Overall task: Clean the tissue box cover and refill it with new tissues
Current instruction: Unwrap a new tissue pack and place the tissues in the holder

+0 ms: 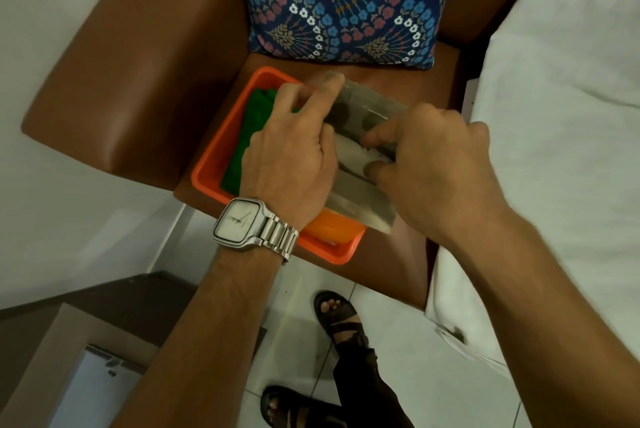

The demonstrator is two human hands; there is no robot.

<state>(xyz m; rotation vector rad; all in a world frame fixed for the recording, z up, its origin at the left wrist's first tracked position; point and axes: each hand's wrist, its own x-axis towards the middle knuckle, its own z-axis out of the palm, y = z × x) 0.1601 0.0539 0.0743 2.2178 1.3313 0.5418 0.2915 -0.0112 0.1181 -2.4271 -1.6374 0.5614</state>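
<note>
Both hands are on the tissue box cover (360,157), a shiny silver box held just above the orange tray (207,182). Left hand (291,164), the one with the watch (239,223), is curled around the left side of the cover, with one finger stretched up along its far corner. Right hand (426,164) is curled too, and its fingertips (372,138) press into the slot on top, where something white shows. That white thing looks like tissue, but the picture is blurry there, so I am not sure.

I think the step now is getting tissues through the slot, pulling old ones out or tucking new ones in. I cannot tell which.

Next, the left hand needs to hold the cover steady while the right fingers pinch the white sheet softly, so it does not rip.

Under the cover, the tray holds a green cloth (249,137), likely for wiping. The tray sits on a brown chair (138,81) in front of a flowery pillow (346,2).
</note>
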